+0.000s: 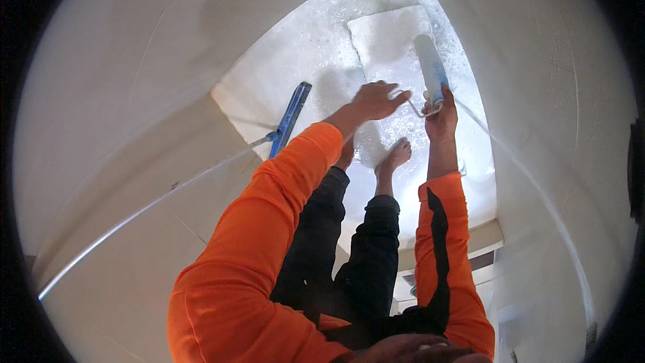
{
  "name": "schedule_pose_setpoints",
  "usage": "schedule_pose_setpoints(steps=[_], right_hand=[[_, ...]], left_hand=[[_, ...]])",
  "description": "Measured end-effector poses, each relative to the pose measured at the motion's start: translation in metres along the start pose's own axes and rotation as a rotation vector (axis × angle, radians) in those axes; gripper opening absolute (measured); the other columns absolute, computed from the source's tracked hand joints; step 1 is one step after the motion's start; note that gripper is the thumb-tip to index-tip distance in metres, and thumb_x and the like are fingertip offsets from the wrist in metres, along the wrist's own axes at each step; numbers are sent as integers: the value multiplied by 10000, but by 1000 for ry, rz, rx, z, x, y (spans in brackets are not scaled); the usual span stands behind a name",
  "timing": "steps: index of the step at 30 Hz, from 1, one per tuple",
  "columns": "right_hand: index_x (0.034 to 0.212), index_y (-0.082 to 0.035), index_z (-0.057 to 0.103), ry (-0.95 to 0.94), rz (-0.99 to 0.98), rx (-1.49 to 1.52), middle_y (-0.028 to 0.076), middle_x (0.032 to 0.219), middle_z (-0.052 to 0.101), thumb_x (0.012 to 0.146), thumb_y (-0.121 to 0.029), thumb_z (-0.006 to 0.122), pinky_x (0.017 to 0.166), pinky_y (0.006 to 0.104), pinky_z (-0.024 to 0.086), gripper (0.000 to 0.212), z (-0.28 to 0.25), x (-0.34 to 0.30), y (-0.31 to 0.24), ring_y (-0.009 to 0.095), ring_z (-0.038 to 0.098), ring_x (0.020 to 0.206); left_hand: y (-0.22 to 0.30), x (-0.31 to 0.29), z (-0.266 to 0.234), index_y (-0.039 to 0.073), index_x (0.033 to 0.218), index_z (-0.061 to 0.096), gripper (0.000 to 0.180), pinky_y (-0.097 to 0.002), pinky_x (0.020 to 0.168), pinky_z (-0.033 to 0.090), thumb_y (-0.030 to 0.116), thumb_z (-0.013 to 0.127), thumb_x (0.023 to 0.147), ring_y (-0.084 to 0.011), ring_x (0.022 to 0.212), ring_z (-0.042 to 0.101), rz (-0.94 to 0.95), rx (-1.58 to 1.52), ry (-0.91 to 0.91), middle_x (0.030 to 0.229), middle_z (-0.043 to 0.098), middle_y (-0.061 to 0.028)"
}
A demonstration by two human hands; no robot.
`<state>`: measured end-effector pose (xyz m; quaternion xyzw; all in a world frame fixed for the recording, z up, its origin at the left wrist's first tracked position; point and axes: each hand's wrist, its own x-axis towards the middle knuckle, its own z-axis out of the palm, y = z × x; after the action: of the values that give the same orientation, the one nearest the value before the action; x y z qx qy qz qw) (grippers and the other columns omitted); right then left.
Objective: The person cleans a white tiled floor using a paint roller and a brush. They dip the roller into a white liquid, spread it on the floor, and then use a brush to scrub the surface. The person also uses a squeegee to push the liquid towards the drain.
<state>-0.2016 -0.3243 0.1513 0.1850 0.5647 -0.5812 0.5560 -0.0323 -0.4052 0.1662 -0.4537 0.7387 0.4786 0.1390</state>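
Observation:
My right hand (441,115) is closed round the near end of a paint roller (430,64), which has a white sleeve with a bluish lower part. From that end a bent wire frame (418,113) runs left to my left hand (377,101). The left hand is curled at the frame's other end, and its palm side is hidden. Left of this hand lies a blue floor squeegee (290,119) with a long pale pole (144,210); neither hand touches it.
My bare feet (395,154) stand on a bright, wet, sudsy floor (322,33). A square outlined patch (390,30) shows farther ahead. Pale walls (551,81) curve close on both sides. Behind my legs is a pale ledge (480,236).

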Motion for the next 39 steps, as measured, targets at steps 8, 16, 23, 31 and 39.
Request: schedule_pose_setpoints(steps=[8, 16, 23, 31, 39], right_hand=[[1115, -55, 496, 85, -165, 54, 90, 981, 581, 963, -451, 359, 708, 348, 496, 446, 31, 10, 22, 200, 599, 849], [1081, -24, 521, 136, -118, -362, 46, 800, 563, 971, -358, 358, 514, 291, 445, 387, 21, -43, 13, 150, 556, 650], [853, 24, 640, 169, -429, -705, 87, 699, 616, 928, -357, 510, 460, 262, 440, 409, -8, -50, -1, 131, 549, 539], [1064, 34, 579, 431, -526, -526, 111, 932, 636, 864, -362, 605, 689, 293, 468, 445, -8, -42, -8, 189, 601, 805], [1194, 4, 507, -59, 89, -235, 121, 1065, 599, 781, -207, 699, 821, 334, 449, 501, -12, -25, -43, 220, 577, 959]], left_hand=[[63, 66, 31, -68, 1124, 566, 624, -383, 752, 503, 487, 543, 840, -288, 859, 638, -285, -729, -26, 930, 637, -210], [71, 77, 18, -52, 987, 598, 368, -420, 604, 514, 184, 707, 726, -284, 757, 631, -509, -1142, -291, 892, 617, -169], [78, 72, 39, -48, 1084, 540, 404, -418, 669, 507, 169, 684, 775, -291, 852, 609, -624, -1476, -373, 1019, 582, -172], [106, 70, 40, -74, 1016, 593, 445, -348, 703, 532, 217, 723, 704, -237, 829, 649, -441, -915, -145, 909, 636, -198], [116, 40, 44, -48, 1064, 578, 492, -369, 868, 490, 212, 708, 667, -317, 1013, 608, -98, -9, -193, 1034, 633, -191]])
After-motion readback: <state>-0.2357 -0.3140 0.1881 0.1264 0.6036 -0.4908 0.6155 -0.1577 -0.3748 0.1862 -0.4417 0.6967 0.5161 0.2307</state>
